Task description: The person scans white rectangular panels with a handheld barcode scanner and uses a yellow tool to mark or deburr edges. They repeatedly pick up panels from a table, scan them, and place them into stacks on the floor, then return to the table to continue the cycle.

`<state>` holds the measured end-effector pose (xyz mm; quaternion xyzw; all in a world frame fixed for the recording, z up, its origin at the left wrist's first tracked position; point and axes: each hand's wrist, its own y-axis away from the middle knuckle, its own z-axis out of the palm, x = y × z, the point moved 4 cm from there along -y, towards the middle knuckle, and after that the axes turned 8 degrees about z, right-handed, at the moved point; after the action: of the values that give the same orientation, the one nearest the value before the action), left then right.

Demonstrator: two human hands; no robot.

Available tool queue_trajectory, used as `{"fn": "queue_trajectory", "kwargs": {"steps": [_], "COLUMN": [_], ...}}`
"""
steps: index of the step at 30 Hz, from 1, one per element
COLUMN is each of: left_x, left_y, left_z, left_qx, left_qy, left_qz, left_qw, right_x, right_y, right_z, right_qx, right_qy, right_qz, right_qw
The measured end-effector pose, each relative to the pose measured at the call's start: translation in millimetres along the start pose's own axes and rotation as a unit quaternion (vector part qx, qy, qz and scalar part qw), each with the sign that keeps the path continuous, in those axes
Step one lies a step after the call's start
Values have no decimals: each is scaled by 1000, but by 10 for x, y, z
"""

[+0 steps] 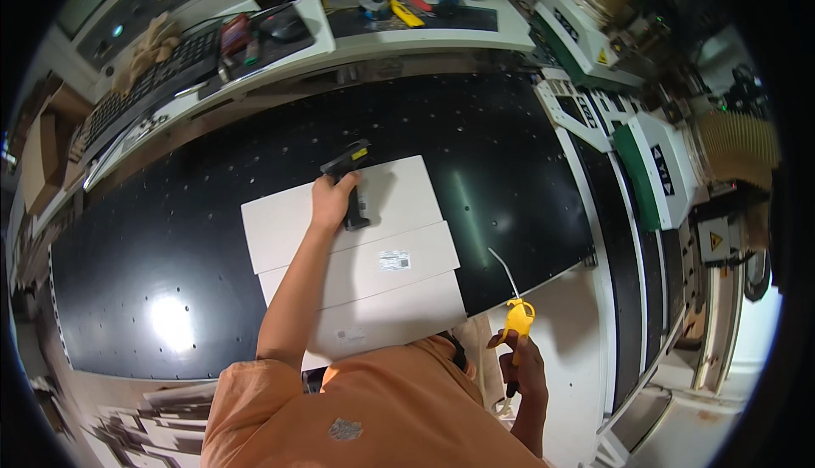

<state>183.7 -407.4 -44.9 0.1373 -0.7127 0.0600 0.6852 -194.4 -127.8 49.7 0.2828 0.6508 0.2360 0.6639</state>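
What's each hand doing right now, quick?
Left hand: closed, grip on a black handheld scanner with a yellow mark, over stacked white panels.
Right hand: closed on a yellow air blow gun.

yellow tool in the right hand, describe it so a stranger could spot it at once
Start at the big black perforated table and go to its near right corner, past the stacked white panels. There the right hand grips a yellow air blow gun. Its thin pale nozzle tube, angled up toward the table, sets it apart from the black scanner under the left hand.
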Motion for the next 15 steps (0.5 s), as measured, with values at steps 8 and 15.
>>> {"fn": "queue_trajectory", "kwargs": {"steps": [8, 15], "left_x": [72, 78], "left_y": [106, 98], "left_z": [-170, -208], "left_qx": [13, 53], "left_qy": [-9, -66], "left_qz": [19, 56], "left_qw": [1000, 995], "right_x": [-819, -1046], "right_y": [-105, -516], "right_z": [510, 688], "right_qx": [-213, -323], "right_qy": [302, 399], "right_qz": [23, 10], "right_qw": [929, 858]}}
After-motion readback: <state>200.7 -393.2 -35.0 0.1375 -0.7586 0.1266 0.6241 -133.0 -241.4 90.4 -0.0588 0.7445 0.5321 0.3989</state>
